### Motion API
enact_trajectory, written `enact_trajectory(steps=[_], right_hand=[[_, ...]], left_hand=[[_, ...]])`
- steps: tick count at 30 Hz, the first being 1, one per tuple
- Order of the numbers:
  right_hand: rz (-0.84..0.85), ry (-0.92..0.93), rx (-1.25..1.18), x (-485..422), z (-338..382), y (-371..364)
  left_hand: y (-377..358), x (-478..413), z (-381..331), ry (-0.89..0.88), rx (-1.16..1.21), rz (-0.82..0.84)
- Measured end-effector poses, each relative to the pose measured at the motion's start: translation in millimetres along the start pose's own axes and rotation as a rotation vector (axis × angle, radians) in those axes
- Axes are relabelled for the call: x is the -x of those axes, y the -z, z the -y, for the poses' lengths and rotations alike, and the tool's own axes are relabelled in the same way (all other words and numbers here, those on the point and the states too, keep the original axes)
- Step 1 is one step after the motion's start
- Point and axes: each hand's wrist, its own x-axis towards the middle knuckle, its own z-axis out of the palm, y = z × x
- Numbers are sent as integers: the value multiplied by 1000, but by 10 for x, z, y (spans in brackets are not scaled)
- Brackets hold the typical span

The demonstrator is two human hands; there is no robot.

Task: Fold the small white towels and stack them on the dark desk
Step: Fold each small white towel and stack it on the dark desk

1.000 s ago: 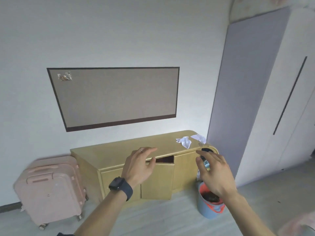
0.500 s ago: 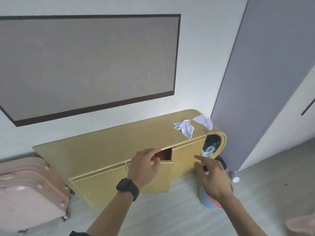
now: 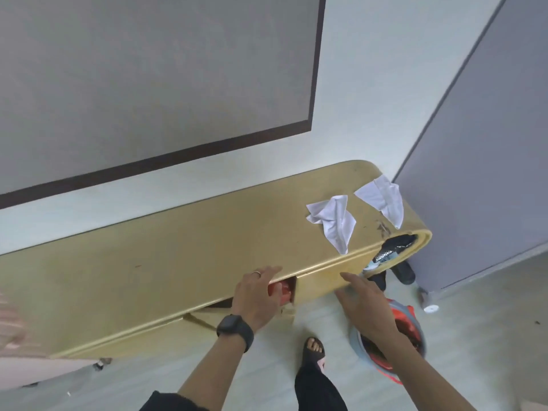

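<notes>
Towels first: two small white ones lie on the yellow counter (image 3: pixel 178 262), both near its right end and unfolded. The crumpled towel (image 3: pixel 332 223) has one tip that reaches the front edge. The corner towel (image 3: pixel 382 200) lies just beside it, and part of it hangs over the round end of the counter. The two towels do not touch.

Two hands show. The left hand (image 3: pixel 256 295) rests at the front edge of the counter, by an open gap where one red thing (image 3: pixel 286 289) peeks out. Its grip is released, with fingers fairly straight. It wears one black watch (image 3: pixel 234 326) and one ring (image 3: pixel 256 273). The right hand (image 3: pixel 364 304) reaches toward the counter front with straight fingers and holds nothing.

One blue bucket (image 3: pixel 412 321) with orange trim stands on the floor under the right arm. One foot in a dark sandal (image 3: pixel 314 350) stands between the arms. One pink suitcase (image 3: pixel 35 369) shows at the left edge.

Dark things (image 3: pixel 397 243) fill the open end of the counter. One has a label, but its writing is too blurry to read.

Most of the counter top to the left of the towels is bare. One big grey board (image 3: pixel 148 84) hangs on the wall above.
</notes>
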Motion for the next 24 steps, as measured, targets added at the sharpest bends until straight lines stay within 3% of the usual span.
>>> enact_trajectory(steps=[8, 12, 17, 21, 24], right_hand=[[148, -64, 11, -1613, -222, -206], [215, -117, 143, -2053, -384, -474], [51, -147, 343, -2257, -526, -733], [-56, -66, 388, -2198, -549, -899], [0, 47, 397, -2166, -466, -915]], left_hand=[[-543, -1165, 143, 172, -93, 164], [-788, -1452, 379, 245, -142, 235], [-1096, -1526, 647, 308, -247, 394], [-1175, -1505, 737, 290, -272, 448], [-1111, -1545, 742, 285, -276, 471]])
